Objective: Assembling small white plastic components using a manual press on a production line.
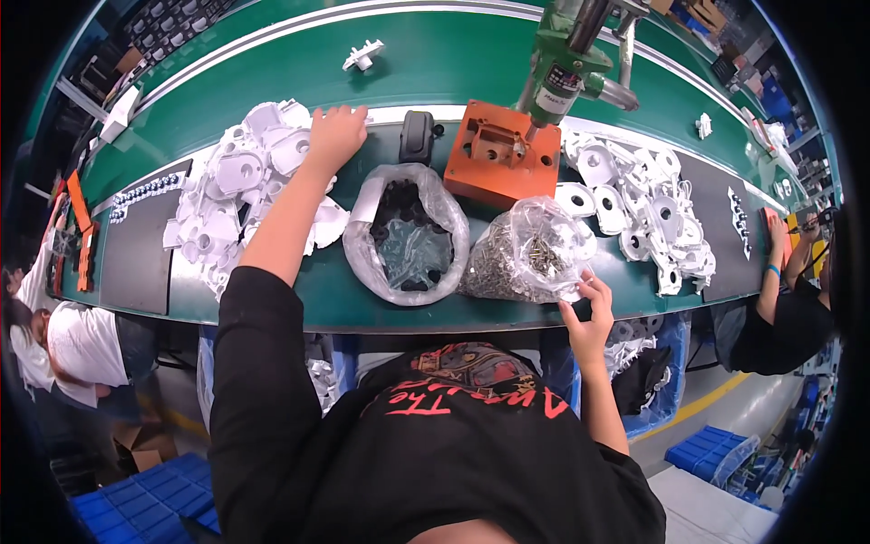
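My left hand (339, 136) reaches over the far edge of a heap of white plastic housings (237, 172). Its fingers look slightly apart and bent forward; nothing shows clearly in them. At the near right, my right hand (591, 313) has thumb and fingertips at the lower right rim of a clear plastic bag of screws (494, 258), seemingly pinching it. Between my hands stands an open bag-lined container (361, 227) with black parts inside. Beyond the screw bag, an orange fixture block (471, 172) sits under a green press (553, 77).
A second heap of white housings (666, 213) lies to the right. A black box-shaped part (417, 136) stands beside the fixture. Single white parts (363, 56) lie on the green conveyor (272, 68). Co-workers sit at both sides; blue bins (666, 399) stand below the table.
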`<action>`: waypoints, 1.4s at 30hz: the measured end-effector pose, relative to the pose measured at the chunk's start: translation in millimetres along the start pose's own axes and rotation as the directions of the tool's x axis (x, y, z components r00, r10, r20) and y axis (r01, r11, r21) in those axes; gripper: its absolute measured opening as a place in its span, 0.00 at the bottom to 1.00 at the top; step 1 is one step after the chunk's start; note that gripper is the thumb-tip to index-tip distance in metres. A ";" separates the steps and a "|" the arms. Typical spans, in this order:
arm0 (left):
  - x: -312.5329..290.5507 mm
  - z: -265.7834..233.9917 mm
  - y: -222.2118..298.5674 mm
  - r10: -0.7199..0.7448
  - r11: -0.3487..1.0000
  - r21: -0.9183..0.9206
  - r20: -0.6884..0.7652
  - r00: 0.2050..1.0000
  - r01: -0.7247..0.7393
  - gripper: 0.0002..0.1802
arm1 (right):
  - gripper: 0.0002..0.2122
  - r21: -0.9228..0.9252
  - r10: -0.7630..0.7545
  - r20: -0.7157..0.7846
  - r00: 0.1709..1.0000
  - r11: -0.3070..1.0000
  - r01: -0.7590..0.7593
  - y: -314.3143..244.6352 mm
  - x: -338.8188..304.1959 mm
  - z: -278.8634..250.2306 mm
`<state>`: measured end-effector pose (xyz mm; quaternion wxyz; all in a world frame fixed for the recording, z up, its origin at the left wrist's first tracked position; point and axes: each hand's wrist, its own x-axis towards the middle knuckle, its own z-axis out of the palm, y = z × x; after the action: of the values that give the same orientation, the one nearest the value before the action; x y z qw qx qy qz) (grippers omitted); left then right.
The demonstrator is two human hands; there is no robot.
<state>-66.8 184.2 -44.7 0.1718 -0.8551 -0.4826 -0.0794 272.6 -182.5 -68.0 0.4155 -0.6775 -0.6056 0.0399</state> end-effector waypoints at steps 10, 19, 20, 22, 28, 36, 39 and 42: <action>-16.6 -68.5 37.1 -0.332 -0.047 -0.999 0.026 0.943 0.011 0.13 | 0.12 0.722 0.483 0.055 0.874 0.586 -0.369 22.4 23.7 -42.7; -65.7 -125.1 148.4 -0.265 -0.137 -0.903 -0.362 0.894 -0.406 0.18 | 0.14 0.786 0.190 -0.015 0.982 0.609 -0.105 -109.9 97.1 0.4; -68.2 -132.3 155.8 -0.260 -0.096 -0.882 -0.425 0.867 -0.461 0.18 | 0.15 0.737 0.133 0.011 0.991 0.668 -0.098 -124.2 101.5 9.4; -71.6 -150.0 172.5 -0.273 -0.136 -0.824 -0.502 0.821 -0.549 0.19 | 0.15 0.561 0.026 0.071 0.997 0.825 -0.062 -134.3 103.2 22.7; -77.5 -157.6 169.9 -0.266 -0.218 -0.797 -0.506 0.820 -0.563 0.18 | 0.25 0.532 -0.093 0.187 0.978 0.847 -0.022 -151.2 102.4 22.5; -79.0 -152.6 163.5 -0.167 -0.347 -0.840 -0.383 0.908 -0.418 0.10 | 0.28 0.421 -0.251 0.227 0.941 0.897 0.137 -137.0 110.6 9.9; -80.8 -154.7 162.6 -0.171 -0.328 -0.843 -0.390 0.905 -0.425 0.09 | 0.27 0.570 -0.185 0.312 0.932 0.821 -0.027 -139.4 110.0 11.1; -82.5 -155.5 163.6 -0.163 -0.363 -0.831 -0.389 0.907 -0.422 0.10 | 0.25 0.624 -0.108 0.355 0.929 0.767 -0.149 -140.6 110.3 12.9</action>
<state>34.3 -17.0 39.3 -0.5102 -0.6421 -0.0596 -0.5691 183.8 -92.7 59.1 0.4991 -0.4812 -0.6148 0.3759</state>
